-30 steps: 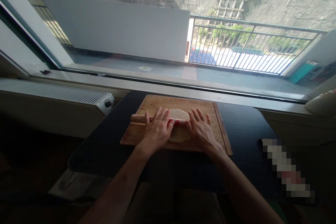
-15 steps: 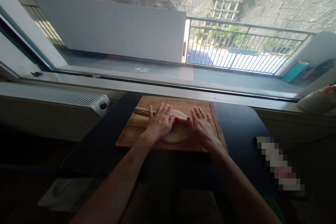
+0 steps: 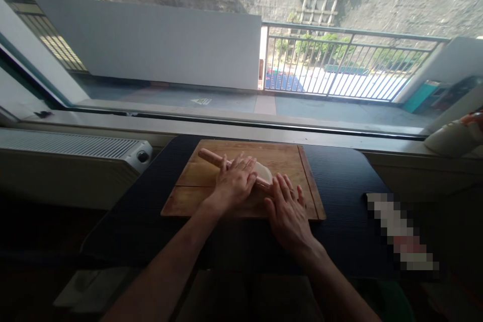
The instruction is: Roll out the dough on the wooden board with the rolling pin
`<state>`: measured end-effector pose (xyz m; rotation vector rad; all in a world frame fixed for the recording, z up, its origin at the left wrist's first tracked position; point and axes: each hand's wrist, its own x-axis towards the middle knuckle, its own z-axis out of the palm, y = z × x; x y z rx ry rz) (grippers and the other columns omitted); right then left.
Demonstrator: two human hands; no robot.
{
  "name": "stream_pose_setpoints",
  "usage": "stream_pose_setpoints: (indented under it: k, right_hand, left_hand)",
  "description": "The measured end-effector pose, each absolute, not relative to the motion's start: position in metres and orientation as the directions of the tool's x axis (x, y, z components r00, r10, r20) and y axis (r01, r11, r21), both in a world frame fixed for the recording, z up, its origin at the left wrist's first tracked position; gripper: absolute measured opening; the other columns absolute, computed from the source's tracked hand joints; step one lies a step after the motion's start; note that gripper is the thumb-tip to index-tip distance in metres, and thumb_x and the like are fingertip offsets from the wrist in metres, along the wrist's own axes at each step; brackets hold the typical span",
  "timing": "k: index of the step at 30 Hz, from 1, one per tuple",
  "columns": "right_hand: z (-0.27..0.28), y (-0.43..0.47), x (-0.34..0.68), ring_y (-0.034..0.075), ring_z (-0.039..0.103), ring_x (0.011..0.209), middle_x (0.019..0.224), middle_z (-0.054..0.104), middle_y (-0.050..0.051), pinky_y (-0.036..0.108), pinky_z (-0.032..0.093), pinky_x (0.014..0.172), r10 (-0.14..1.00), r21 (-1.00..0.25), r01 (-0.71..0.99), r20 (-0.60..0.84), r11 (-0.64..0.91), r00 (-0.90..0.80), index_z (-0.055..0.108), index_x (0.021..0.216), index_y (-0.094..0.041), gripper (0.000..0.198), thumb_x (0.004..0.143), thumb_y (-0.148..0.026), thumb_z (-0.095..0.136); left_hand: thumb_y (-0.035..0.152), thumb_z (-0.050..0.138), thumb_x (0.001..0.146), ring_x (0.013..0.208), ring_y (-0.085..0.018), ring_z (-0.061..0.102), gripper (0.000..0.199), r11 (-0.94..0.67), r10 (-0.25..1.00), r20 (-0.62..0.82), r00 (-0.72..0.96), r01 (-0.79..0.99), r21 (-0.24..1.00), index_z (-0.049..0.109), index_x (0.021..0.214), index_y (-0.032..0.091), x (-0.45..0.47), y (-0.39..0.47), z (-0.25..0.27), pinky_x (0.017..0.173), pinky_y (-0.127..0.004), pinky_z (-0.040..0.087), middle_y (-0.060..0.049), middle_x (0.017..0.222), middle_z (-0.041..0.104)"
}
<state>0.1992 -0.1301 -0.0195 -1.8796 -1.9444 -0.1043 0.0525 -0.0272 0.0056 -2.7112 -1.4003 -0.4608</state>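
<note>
A wooden rolling pin point(image 3: 211, 157) lies slantwise across a pale, flat sheet of dough point(image 3: 264, 171), its left end farther away and its right part nearer me. Under both sits a wooden cutting board point(image 3: 188, 201). My left hand point(image 3: 234, 181) rests flat on the pin's middle, fingers stretched out and pointing away. Lower and to the right, my right hand point(image 3: 289, 211) lies with straight fingers over the pin's right end, which it hides. Neither hand wraps round the pin. Part of the dough is covered by my left hand and the pin.
The board stands on a dark table point(image 3: 339, 176) against a window sill point(image 3: 211, 125). To the left is a white radiator point(image 3: 75, 143). A blurred-out item point(image 3: 402, 231) lies at the table's right side. On the sill at right stands a pale rounded object point(image 3: 443, 138).
The rolling pin has turned from nearly level to a slant, its right end coming toward me. My right hand has moved nearer with it; the left has shifted little. Less dough shows in front of the pin.
</note>
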Motion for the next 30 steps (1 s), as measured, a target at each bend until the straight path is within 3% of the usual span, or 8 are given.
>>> stream_pose_setpoints:
  k: [5,9,14,19,23,27,30]
  right_hand:
    - [-0.006,-0.076,0.223,0.025,0.024,0.136,0.144,0.035,0.015,0.050,0.017,0.108,0.940,-0.304,0.946,0.277,-0.109,0.198,0.038,0.136,-0.007,0.052,0.095,-0.036,0.024]
    - [-0.011,-0.104,0.213,0.021,0.022,0.137,0.143,0.037,0.009,0.046,0.015,0.111,0.944,-0.303,0.953,0.320,0.022,0.080,0.037,0.138,-0.013,0.047,0.096,-0.030,0.022]
    - [-0.020,-0.151,0.190,0.020,0.014,0.139,0.149,0.027,0.005,0.045,0.011,0.113,0.924,-0.264,0.949,0.377,0.172,-0.063,0.030,0.142,-0.016,0.049,0.096,-0.031,0.027]
    - [-0.012,-0.100,0.209,0.024,0.017,0.138,0.145,0.034,0.011,0.049,0.013,0.110,0.943,-0.310,0.950,0.307,-0.024,0.124,0.033,0.139,-0.009,0.052,0.096,-0.036,0.022]
    - [-0.001,-0.055,0.233,0.025,0.020,0.137,0.144,0.034,0.014,0.049,0.016,0.109,0.953,-0.314,0.935,0.195,-0.165,0.234,0.036,0.137,-0.008,0.053,0.096,-0.037,0.020]
    - [-0.003,-0.077,0.226,0.021,0.016,0.138,0.145,0.035,0.007,0.045,0.012,0.111,0.961,-0.281,0.960,0.266,0.001,0.077,0.036,0.138,-0.013,0.049,0.097,-0.034,0.019]
    - [-0.009,-0.114,0.211,0.019,0.014,0.139,0.147,0.031,0.004,0.043,0.011,0.112,0.946,-0.253,0.952,0.313,0.172,-0.088,0.032,0.141,-0.019,0.047,0.097,-0.032,0.022]
  left_hand:
    - [0.036,0.024,0.093,0.136,-0.026,0.026,0.048,-0.580,0.797,0.271,0.540,0.810,0.089,0.048,0.129,0.016,0.093,0.020,0.015,0.110,-0.057,0.007,-0.008,0.136,0.049]
    - [0.036,0.023,0.094,0.137,-0.025,0.024,0.048,-0.585,0.787,0.296,0.541,0.807,0.080,0.047,0.130,0.015,0.077,-0.001,0.010,0.111,-0.054,0.007,-0.008,0.138,0.047]
    - [0.037,0.024,0.094,0.137,-0.022,0.023,0.049,-0.573,0.778,0.361,0.515,0.817,0.069,0.039,0.136,0.016,0.039,-0.039,-0.004,0.113,-0.047,0.011,-0.008,0.143,0.039]
    - [0.040,0.023,0.094,0.137,-0.024,0.024,0.049,-0.555,0.807,0.308,0.505,0.826,0.101,0.045,0.131,0.017,0.072,-0.002,0.002,0.111,-0.052,0.011,-0.008,0.142,0.041]
    - [0.039,0.022,0.094,0.129,-0.026,0.036,0.048,-0.536,0.824,0.293,0.484,0.835,0.127,0.054,0.121,0.018,0.110,0.037,0.012,0.108,-0.056,0.016,-0.010,0.131,0.053]
    - [0.040,0.024,0.094,0.127,-0.025,0.039,0.046,-0.561,0.806,0.305,0.507,0.818,0.126,0.058,0.114,0.018,0.096,0.021,0.011,0.109,-0.053,0.015,-0.008,0.124,0.058]
    - [0.039,0.024,0.094,0.131,-0.023,0.033,0.046,-0.582,0.782,0.348,0.518,0.806,0.107,0.053,0.122,0.018,0.061,-0.012,0.003,0.112,-0.047,0.013,-0.007,0.131,0.053]
